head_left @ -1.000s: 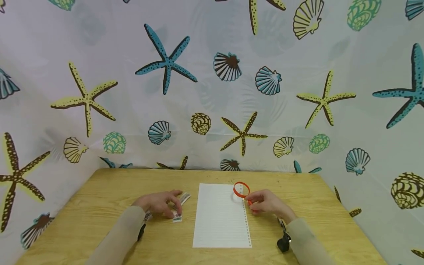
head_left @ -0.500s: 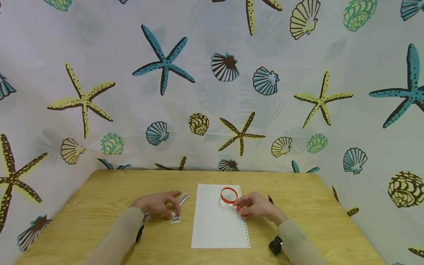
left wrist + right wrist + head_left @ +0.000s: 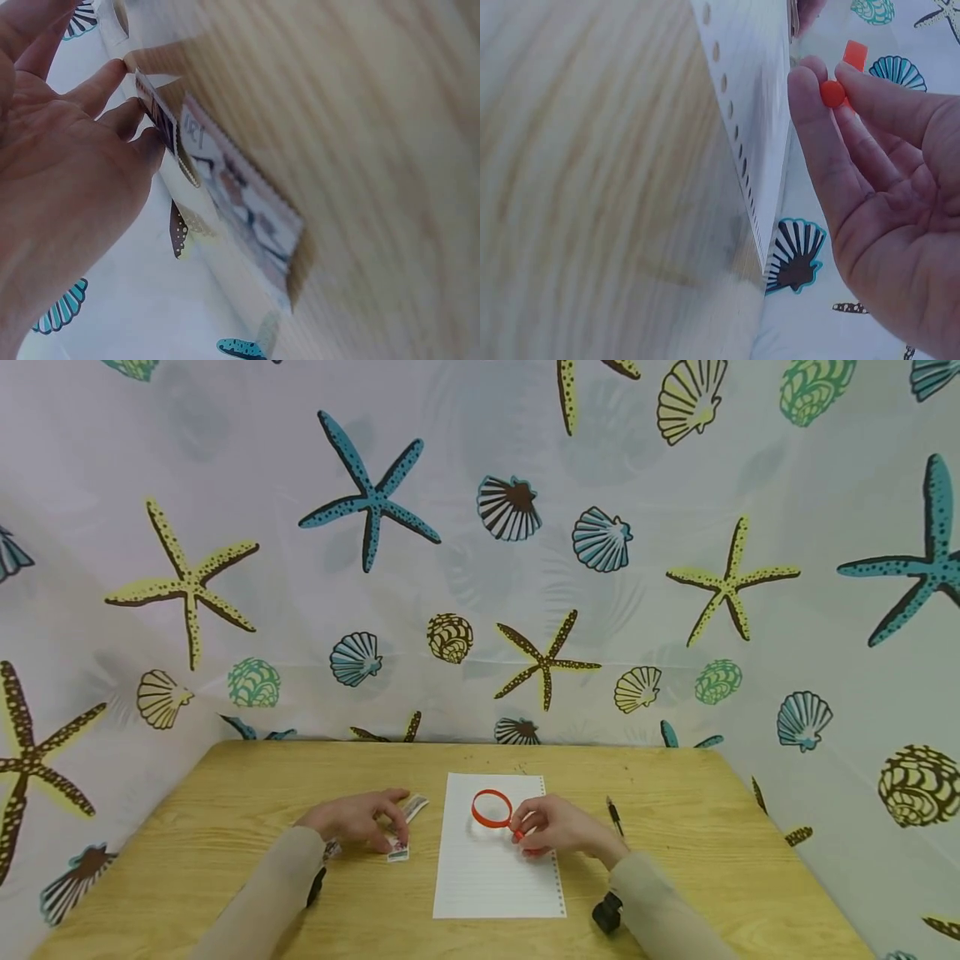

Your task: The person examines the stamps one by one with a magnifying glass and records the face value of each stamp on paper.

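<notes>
My right hand (image 3: 558,827) pinches the red handle of a magnifying glass (image 3: 491,810) between thumb and fingers, its round frame held over a lined sheet of paper (image 3: 480,885). In the right wrist view the handle's round orange-red end (image 3: 832,94) pokes out between the fingertips. My left hand (image 3: 360,820) rests low over postage stamps on the table's left part, fingers loosely bent. One stamp (image 3: 398,848) lies under its fingertips, another stamp (image 3: 415,807) beyond them. From the left wrist, a stamp with a flower-like picture (image 3: 240,195) lies close to the fingers.
A black pen (image 3: 615,817) lies right of the paper, partly behind the right forearm. The wooden table (image 3: 712,827) is enclosed by a white curtain (image 3: 465,568) printed with starfish and shells. Holes run down the paper's right edge.
My right hand has carried the magnifying glass leftward and a little nearer, from the paper's right edge to over its middle. The pen now shows. My left hand has stayed in place.
</notes>
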A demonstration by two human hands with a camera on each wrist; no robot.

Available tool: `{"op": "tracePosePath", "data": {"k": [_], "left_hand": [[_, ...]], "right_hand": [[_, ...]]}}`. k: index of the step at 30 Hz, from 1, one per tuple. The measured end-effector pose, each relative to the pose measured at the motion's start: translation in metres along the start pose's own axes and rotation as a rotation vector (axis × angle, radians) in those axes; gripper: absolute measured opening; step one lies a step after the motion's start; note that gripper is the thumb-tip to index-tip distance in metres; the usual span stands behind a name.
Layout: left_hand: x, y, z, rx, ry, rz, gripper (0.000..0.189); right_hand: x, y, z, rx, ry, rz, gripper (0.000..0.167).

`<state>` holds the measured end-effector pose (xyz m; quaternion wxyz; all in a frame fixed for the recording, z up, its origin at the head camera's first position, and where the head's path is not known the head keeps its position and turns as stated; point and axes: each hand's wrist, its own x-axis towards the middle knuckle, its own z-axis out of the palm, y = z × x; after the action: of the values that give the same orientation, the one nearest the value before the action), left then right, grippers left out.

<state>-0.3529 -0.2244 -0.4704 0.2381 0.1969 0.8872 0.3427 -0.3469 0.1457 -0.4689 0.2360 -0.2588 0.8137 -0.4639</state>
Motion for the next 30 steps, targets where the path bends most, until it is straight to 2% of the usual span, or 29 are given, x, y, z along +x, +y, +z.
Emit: {"op": "tracePosePath", "data": {"k": [4,11,22,30], "left_hand": [[0.001,0.000,-0.004,-0.001,-0.002,-0.008,0.018],[0.000,0.000,-0.001,-0.006,-0.007,-0.054,0.018],[0.000,0.001,0.000,0.005,0.004,-0.076,0.018],[0.002,0.001,-0.001,-0.001,0.000,-0.060,0.018]], "right_hand": [[0.005,-0.005,0.004,0.046,-0.008,0.011,0.023],[0.008,-0.012,0.014,0.045,-0.021,0.012,0.024],[0.013,-0.023,0.030,-0.028,-0.058,-0.036,0.027],[0.020,-0.025,0.041,-0.058,-0.055,-0.034,0.026]]}}
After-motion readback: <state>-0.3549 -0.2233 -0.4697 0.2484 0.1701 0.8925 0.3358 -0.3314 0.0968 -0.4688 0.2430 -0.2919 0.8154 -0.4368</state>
